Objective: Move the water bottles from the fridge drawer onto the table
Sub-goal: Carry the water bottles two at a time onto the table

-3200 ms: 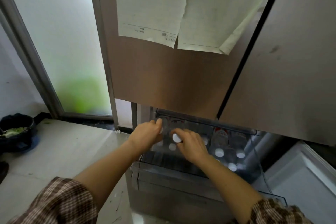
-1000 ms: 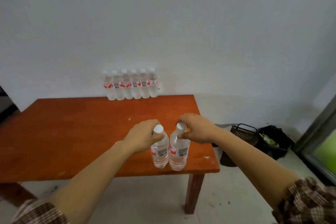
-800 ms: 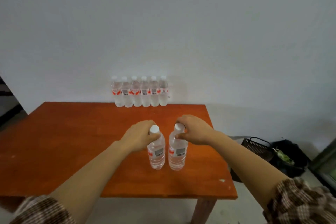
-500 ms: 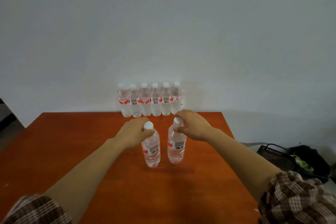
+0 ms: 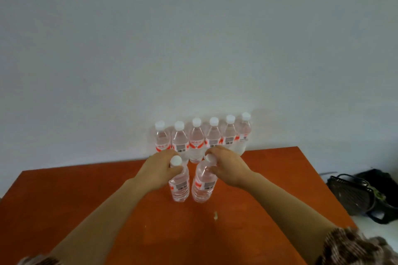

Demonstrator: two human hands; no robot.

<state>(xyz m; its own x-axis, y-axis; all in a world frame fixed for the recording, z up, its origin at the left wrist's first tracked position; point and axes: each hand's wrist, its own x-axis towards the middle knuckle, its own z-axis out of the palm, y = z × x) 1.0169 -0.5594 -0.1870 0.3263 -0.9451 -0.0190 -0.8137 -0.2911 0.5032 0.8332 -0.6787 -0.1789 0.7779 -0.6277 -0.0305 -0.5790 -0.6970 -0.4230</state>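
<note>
A: Where the orange-brown wooden table (image 5: pixel 64 211) meets the pale grey wall (image 5: pixel 193 38), what stands in the way?

B: A row of six clear plastic water bottles with white caps and red labels (image 5: pixel 196 142), upright along the far edge, just beyond both hands. A black woven basket (image 5: pixel 349 191) sits on the floor to the right, well apart.

A: Contents?

B: Every bottle holds clear water; the basket's contents are indistinct.

A: And the two held bottles?

B: The left hand (image 5: pixel 160 171) grips the neck of one clear white-capped bottle (image 5: pixel 179 187); the right hand (image 5: pixel 226 165) grips the neck of a second clear white-capped bottle (image 5: pixel 203 187). Both are upright, side by side, near mid-table; whether their bases touch the tabletop cannot be told.
</note>
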